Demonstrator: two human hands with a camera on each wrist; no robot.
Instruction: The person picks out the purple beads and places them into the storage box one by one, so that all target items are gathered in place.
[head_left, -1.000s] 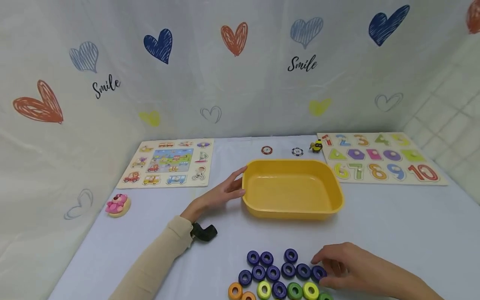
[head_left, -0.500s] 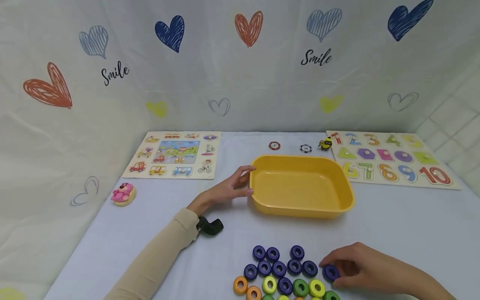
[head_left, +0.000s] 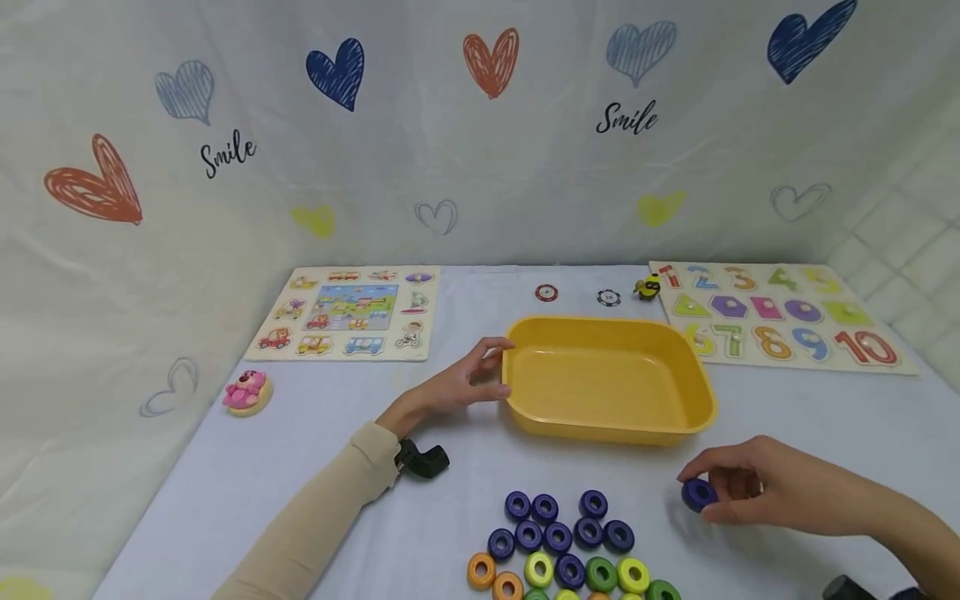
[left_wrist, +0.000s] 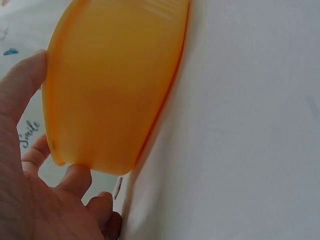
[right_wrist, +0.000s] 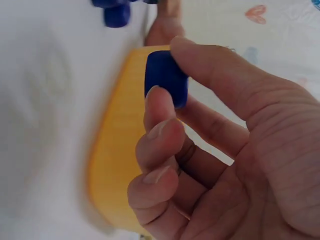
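Raised over the table, my right hand (head_left: 783, 487) pinches a dark purple ring bead (head_left: 699, 494) between thumb and fingertips. In the right wrist view the bead (right_wrist: 166, 77) appears blue, side-on, with the other fingers curled below it. My left hand (head_left: 459, 385) holds the left end of a yellow plastic tray (head_left: 611, 435), thumb and fingers spread along its rim. The left wrist view shows the fingertips at the edge of the tray (left_wrist: 110, 90). Several purple ring beads (head_left: 557, 538) lie in front of the tray, with orange, yellow and green rings (head_left: 601, 575) nearer me.
A vehicle puzzle board (head_left: 341, 315) lies back left, with a pink bear figure (head_left: 246, 392) before it. A number puzzle board (head_left: 780, 317) lies back right beside a bee figure (head_left: 647, 287). Two chips (head_left: 609, 297) sit behind the tray. A printed curtain (head_left: 420, 133) hangs behind.
My right hand has taken a purple ring from the right end of the group, lifted it and moved right and toward the tray. My left hand stays at the tray.
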